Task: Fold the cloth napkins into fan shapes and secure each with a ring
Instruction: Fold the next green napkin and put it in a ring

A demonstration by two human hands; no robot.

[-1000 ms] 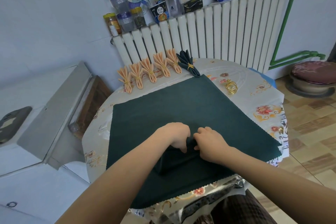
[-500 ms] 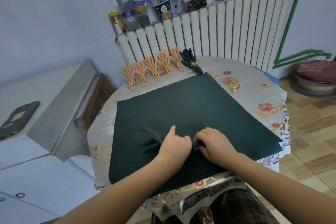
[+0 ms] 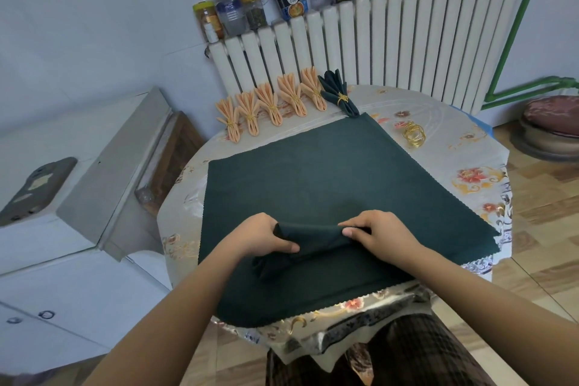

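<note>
In the head view, a pleated dark green napkin [image 3: 308, 240] is held just above a flat dark green cloth [image 3: 313, 175] that is spread over the table [image 3: 470, 172]. The pleated bundle's long axis runs left to right across the view, tilted a little, with its left end drooping toward the near edge of the flat cloth. The left hand [image 3: 260, 236] is closed round the bundle's left part, the thumb laid across the near face and the other fingers curled behind it. The right hand [image 3: 374, 233] pinches the bundle's right end, the thumb pressed against the fingers [image 3: 354, 222] with the fabric between them. Both hands are thus on the bundle already, one at each end, and neither can be called nearer.

The gold rings [image 3: 414, 135] lie beyond the far right corner of the flat cloth, well apart from the hands and plainly on the right hand's side. From this it is judged that the ring step would fall to the right hand, while the pleats would have to be kept gathered by the left.

Beyond the far edge of the flat cloth, five orange fans [image 3: 272, 105] and one green fan [image 3: 338, 92] stand in a row, each bound at its waist with a gold ring.
</note>
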